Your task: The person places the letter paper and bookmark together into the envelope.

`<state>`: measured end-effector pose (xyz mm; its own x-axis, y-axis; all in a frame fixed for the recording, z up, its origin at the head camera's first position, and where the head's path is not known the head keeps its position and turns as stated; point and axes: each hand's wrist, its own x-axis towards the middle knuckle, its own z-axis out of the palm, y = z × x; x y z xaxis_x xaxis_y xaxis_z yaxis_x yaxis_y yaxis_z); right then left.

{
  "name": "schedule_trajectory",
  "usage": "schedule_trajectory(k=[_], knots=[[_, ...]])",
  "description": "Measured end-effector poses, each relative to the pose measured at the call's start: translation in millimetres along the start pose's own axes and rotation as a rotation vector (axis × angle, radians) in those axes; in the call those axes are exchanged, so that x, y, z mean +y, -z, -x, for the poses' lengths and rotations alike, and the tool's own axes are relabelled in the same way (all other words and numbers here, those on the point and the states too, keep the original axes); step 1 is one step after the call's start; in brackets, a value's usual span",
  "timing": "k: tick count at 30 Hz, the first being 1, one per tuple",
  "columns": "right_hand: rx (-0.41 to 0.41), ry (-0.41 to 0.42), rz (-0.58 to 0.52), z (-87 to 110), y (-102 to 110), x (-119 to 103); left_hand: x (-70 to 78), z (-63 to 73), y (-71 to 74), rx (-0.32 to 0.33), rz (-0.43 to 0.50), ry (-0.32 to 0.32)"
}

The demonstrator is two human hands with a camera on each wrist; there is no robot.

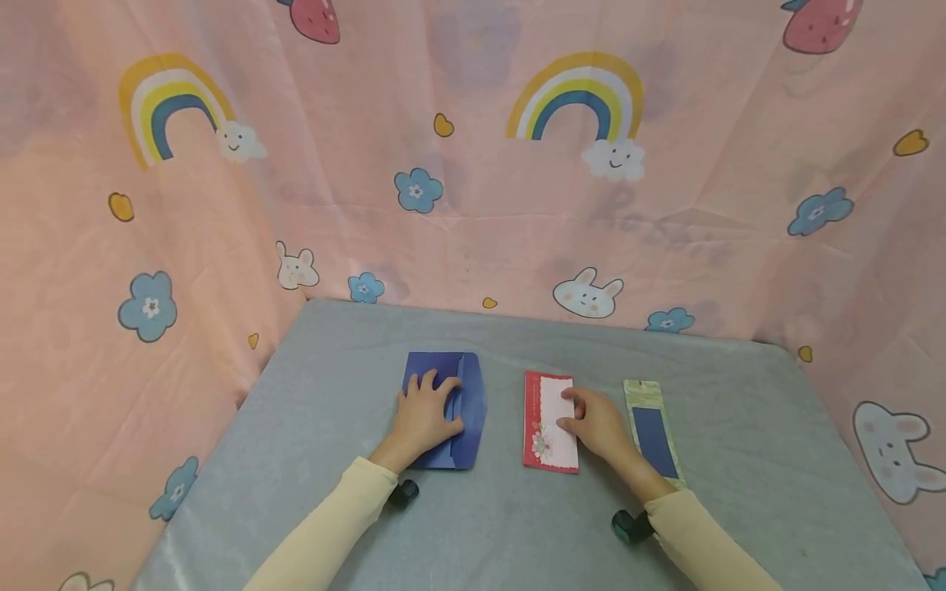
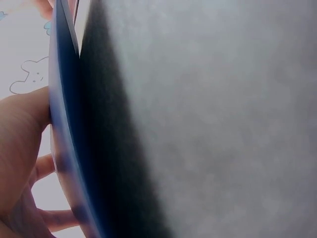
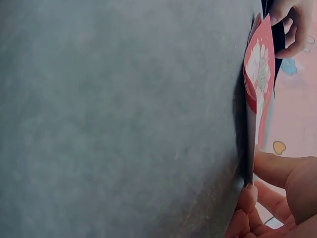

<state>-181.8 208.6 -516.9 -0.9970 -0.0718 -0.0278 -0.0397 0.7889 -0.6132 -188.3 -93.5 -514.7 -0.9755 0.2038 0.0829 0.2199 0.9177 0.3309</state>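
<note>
In the head view, a blue envelope lies on the grey table with its pointed flap unfolded to the right. My left hand rests on it, fingers spread over the envelope's face. The left wrist view shows the envelope edge-on beside the hand. Right of it is a red and white card printed with flowers. My right hand pinches the card's right edge. In the right wrist view, the thumb is on top of the card and the fingertips are under its edge.
A narrow green-bordered card with a dark blue panel lies right of the right hand, partly covered by the forearm. The grey table backs onto a pink printed curtain. Dark wrist cameras sit below both wrists.
</note>
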Motion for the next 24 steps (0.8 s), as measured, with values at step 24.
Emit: schedule_trajectory(k=[24], knots=[[-0.118,0.08,-0.183,-8.0,18,0,1.1,0.4,3.0,-0.002,0.001,-0.005]])
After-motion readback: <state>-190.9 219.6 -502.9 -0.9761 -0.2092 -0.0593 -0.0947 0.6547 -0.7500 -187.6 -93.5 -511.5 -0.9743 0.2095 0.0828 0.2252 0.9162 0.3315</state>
